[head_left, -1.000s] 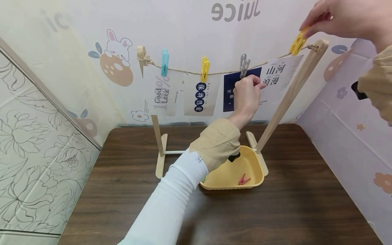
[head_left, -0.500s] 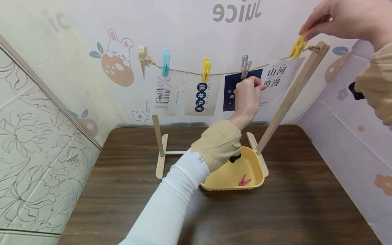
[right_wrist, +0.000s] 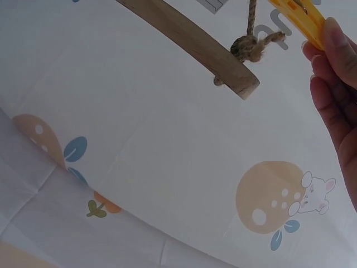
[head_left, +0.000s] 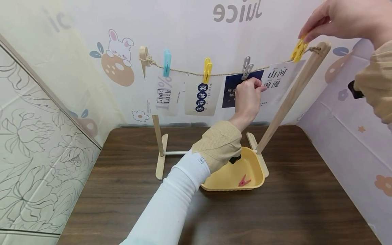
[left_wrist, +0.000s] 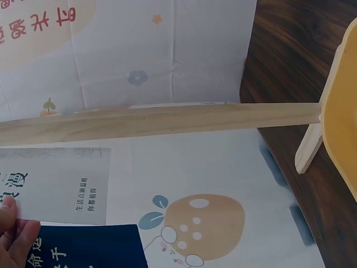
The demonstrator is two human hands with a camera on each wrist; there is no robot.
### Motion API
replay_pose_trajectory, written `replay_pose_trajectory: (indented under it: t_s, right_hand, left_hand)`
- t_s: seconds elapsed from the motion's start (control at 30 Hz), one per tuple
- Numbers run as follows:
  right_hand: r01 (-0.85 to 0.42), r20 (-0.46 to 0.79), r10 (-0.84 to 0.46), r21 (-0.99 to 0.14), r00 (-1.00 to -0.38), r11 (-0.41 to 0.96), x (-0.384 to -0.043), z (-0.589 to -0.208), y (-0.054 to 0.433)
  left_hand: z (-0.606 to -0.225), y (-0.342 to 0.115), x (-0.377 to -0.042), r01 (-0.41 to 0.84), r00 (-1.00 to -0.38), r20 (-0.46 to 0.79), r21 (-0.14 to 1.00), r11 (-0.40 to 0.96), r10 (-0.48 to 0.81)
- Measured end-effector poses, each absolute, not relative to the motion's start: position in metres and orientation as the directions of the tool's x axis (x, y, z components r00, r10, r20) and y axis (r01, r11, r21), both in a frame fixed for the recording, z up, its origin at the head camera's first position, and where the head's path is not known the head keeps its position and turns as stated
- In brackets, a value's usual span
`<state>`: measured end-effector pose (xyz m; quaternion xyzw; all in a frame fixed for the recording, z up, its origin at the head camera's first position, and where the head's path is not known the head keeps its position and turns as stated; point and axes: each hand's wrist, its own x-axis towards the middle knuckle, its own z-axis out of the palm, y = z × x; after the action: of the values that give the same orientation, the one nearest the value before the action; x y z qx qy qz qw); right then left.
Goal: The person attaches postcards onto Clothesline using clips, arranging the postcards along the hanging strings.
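At the line's right end, my right hand (head_left: 349,22) pinches a yellow clothespin (head_left: 298,51) between thumb and fingers. The clothespin sits over the twine (head_left: 225,74) at the top right of a white card (head_left: 277,76) with dark lettering. My left hand (head_left: 247,97) pinches that card's left edge, in front of a navy card (head_left: 231,88) that it partly covers. A grey clothespin (head_left: 247,68) holds the navy card. In the left wrist view, the fingertips (left_wrist: 8,215) lie on the white card's edge. Whether the yellow clothespin grips the card cannot be made out.
A wooden frame (head_left: 294,98) carries the twine. A blue clothespin (head_left: 166,63) holds a pale card (head_left: 159,102); another yellow clothespin (head_left: 207,69) holds a beige card (head_left: 191,98). Below, a yellow basin (head_left: 260,170) contains a pink clothespin (head_left: 244,181) on the wooden table (head_left: 275,211).
My right hand's yellow clothespin has come down slightly, and the twine's right part and white card sit lower. The navy card's bottom edge has risen a little. My left hand keeps nearly the same place.
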<state>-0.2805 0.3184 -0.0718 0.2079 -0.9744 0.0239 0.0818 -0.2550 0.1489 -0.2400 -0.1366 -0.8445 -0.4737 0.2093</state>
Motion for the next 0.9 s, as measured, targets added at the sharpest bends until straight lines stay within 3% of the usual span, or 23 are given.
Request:
replay_pose_trajectory:
  t_s: [0.9]
  right_hand:
    - [-0.398, 0.093, -0.401, 0.044, -0.911, 0.916, -0.2779, -0.0805, 0.3124]
  left_hand:
    - [-0.2417, 0.1557, -0.2537, 0.447, -0.868, 0.495, 0.734, 0.512, 0.048]
